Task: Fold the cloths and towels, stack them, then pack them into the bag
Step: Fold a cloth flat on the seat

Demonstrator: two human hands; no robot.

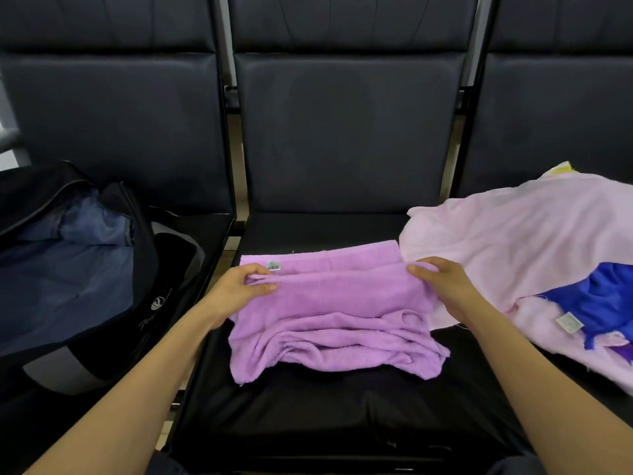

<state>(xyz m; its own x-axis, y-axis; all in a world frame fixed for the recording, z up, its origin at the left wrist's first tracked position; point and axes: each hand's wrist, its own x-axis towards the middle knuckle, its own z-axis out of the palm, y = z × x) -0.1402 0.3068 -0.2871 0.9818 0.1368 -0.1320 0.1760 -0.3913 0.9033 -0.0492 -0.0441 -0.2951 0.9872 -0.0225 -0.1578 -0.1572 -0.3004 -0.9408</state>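
Terrycloth, soft and light: the purple towel (pixel 335 313) lies half-folded on the middle seat (pixel 308 413) and will likely sag and bunch unless taken by its corners. In the head view, the left grip (pixel 236 289) and right grip (pixel 445 286) each pinch one end of its raised fold.

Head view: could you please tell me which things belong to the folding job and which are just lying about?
Job: purple towel, pinched by left hand and right hand; pink towel; blue cloth; bag.
Lying about: black seats; metal frame between them.
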